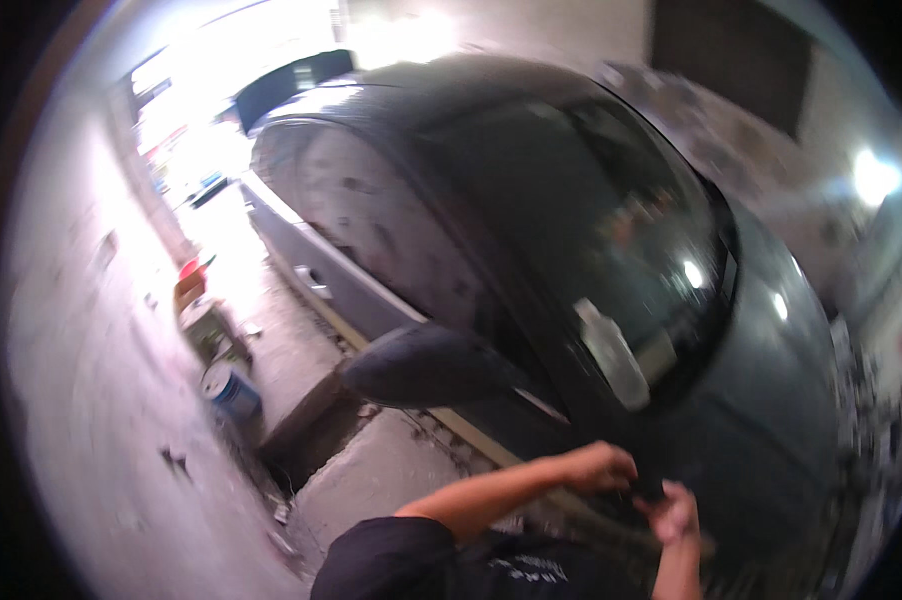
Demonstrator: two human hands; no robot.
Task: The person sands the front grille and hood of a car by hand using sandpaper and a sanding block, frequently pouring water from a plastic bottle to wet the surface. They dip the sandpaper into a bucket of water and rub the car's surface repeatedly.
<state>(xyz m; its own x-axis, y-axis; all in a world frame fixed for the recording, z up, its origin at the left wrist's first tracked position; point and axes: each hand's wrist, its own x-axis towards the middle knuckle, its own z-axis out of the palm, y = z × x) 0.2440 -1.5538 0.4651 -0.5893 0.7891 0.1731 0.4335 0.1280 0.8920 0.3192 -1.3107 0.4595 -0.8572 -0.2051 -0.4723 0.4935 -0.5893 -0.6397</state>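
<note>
Well, at far left a blue can (233, 390) stands by the wall (91, 350); next comes the dark car (531, 240), filling the middle and right, its side mirror (421, 368) jutting leftward; beside its near flank is the left hand (599, 467), curled, its hold, if any, I cannot tell; farther back, a whitish bottle-shaped thing (611, 355) shows at the windscreen; just right, the right hand (674, 512) has thumb and fingers parted.

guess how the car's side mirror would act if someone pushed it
The side mirror juts out from the car, so a push would probably swing or fold it. Its rounded form looks rigid, so it likely won't flex much. The smooth-looking surface may be a bit slippery.
</note>
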